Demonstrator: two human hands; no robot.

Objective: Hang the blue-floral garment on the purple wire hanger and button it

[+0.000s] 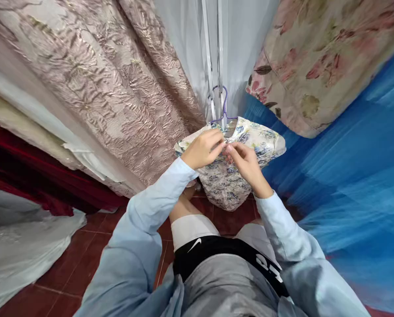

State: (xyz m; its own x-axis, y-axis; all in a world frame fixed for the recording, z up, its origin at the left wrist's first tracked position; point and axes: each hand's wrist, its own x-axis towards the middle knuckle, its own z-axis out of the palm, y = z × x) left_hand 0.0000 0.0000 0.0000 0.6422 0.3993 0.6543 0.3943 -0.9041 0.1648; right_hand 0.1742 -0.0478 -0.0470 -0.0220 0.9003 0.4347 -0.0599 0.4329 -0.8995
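Note:
A short-sleeved floral blouse (228,187), cream with blue and yellow print, hangs in front of me on a purple hanger (224,103). My left hand (204,147) is closed in a pinch at the front of its neckline. From the other side, my right hand (246,163) pinches the same spot, thumb and forefinger together. The fingertips of both hands meet just below the neck opening. Whatever small part of the cloth or fastening lies between them is hidden.
White straps (207,53) run down to the hanger hook. Pink embossed fabric (118,101) hangs at left, dark red cloth (35,165) beyond it. On the right hang a floral cloth (322,66) and blue tulle (348,185). Red tiles (74,264) cover the floor.

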